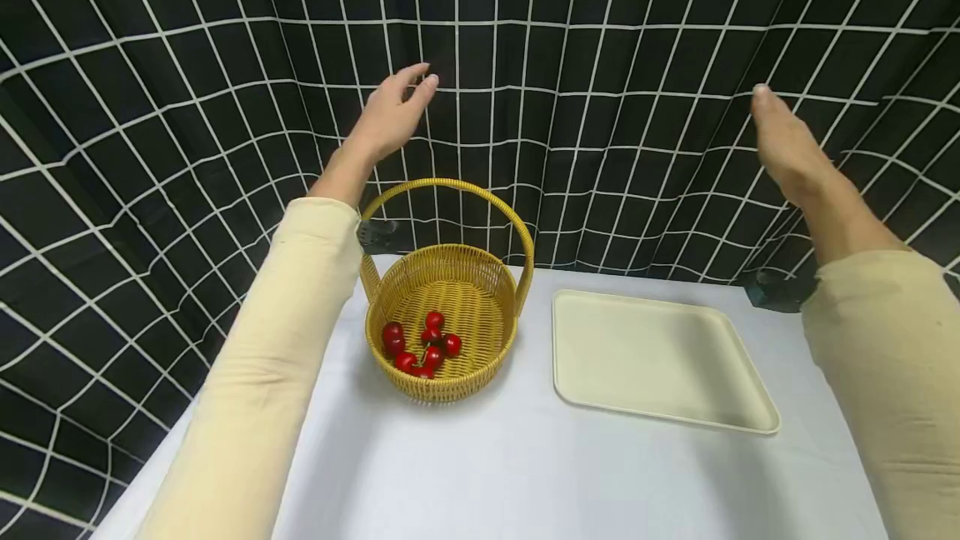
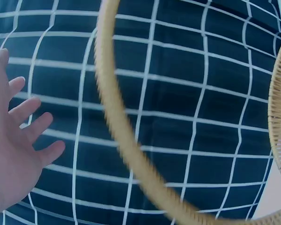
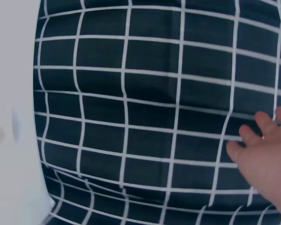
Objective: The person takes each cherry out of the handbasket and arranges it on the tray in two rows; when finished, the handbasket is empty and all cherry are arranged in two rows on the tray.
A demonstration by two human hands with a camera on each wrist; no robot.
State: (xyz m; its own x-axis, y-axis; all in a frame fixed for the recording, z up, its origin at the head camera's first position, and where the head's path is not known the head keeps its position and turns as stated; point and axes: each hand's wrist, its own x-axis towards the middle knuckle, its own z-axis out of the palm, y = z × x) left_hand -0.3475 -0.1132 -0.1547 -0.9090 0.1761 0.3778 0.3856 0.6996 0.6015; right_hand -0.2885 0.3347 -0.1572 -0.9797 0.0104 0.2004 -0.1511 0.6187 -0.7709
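Observation:
Raised in the air above and behind the basket, my left hand [image 1: 392, 113] holds nothing; in the left wrist view its fingers [image 2: 25, 108] are relaxed and spread. My right hand [image 1: 787, 144] is held up beyond the tray's right side, also holding nothing, with loosely extended fingers in the right wrist view. A round yellow wicker basket [image 1: 495, 361] with a tall arched handle [image 1: 450, 182] stands on the table. Several red cherries [image 1: 432, 357], some with stems, lie in its front left part. To the right of the basket lies a shallow cream tray [image 1: 637, 348] with nothing on it.
A white cloth [image 1: 510, 473] covers the table. Black fabric with a white grid [image 1: 600, 107] hangs behind it and at both sides. The basket's handle rises close beside my left forearm [image 1: 255, 373]. A dark device [image 1: 776, 290] is strapped at my right wrist.

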